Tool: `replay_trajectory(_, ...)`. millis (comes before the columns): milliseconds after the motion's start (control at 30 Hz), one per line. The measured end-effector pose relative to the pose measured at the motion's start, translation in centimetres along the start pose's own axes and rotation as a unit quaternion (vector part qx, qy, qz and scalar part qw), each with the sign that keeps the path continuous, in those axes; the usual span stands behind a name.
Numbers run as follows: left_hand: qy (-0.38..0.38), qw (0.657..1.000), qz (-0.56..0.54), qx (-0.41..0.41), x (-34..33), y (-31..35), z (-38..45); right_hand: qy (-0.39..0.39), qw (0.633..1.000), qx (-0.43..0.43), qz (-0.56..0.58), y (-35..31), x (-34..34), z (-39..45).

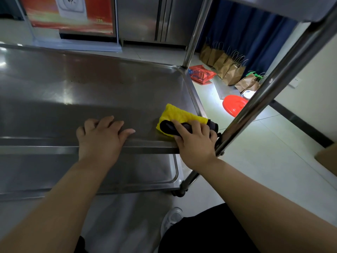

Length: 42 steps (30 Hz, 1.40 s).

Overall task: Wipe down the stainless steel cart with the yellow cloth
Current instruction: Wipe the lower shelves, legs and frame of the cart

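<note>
- My left hand [102, 136] rests on the stainless steel cart's [91, 92] near rim, fingers spread flat.
- My right hand [195, 143] presses the yellow cloth [179, 115] at the shelf's near right corner, fingers curled over what looks like its dark side.
- Beyond, brown paper bags [228, 67] line the floor.

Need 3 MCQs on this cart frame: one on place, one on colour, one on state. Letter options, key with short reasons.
1. Where on the shelf is the yellow cloth?
A. near right corner
B. far left corner
C. centre

2. What colour is the round lid on the floor?
A. blue
B. red
C. green

3. What is the left hand doing?
A. holding the cloth
B. gripping the post
C. resting on the shelf's front edge

Key:
1 A: the cloth sits beside the right rim, near the front edge.
2 B: it shows bright red beyond the cart post.
3 C: it holds nothing; the right hand presses the cloth.
</note>
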<state>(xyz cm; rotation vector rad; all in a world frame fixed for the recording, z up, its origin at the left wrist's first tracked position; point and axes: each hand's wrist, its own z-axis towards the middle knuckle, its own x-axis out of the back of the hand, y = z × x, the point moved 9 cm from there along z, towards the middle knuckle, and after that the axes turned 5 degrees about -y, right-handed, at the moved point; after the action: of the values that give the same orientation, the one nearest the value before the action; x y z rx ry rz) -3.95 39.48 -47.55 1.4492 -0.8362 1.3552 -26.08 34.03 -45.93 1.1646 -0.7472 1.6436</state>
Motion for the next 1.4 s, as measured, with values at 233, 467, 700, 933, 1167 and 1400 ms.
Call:
replay_trajectory(233, 0.046, 0.995, -0.072, -0.061, -0.4, 0.6, -1.3, 0.031, 0.999, 0.023, 0.002, 0.2, -1.2, 0.7)
replay_trajectory(467, 0.021, 0.994, -0.068, -0.080, -1.1, 1.1, 0.1, 0.025, 0.999, 0.020, 0.003, 0.7, -2.3, 3.9)
replay_trajectory(700, 0.011, 0.997, -0.046, -0.059, -1.1, 1.7, 3.5, 0.057, 0.998, 0.041, 0.008, 1.1, -3.3, 7.3)
replay_trajectory(933, 0.069, 0.994, -0.058, -0.061, -1.9, 3.1, 6.7, 0.049, 0.996, 0.045, 0.054, 2.8, -4.6, 11.4)
replay_trajectory(1167, 0.097, 0.991, -0.002, -0.089, -1.9, 4.8, 8.1, 0.007, 0.995, -0.011, 0.098, 4.1, -5.3, 14.1)
replay_trajectory(1400, 0.084, 0.991, 0.023, -0.105, -1.9, 5.4, 8.6, 0.056, 0.996, 0.054, 0.037, 1.3, -3.2, 13.5)
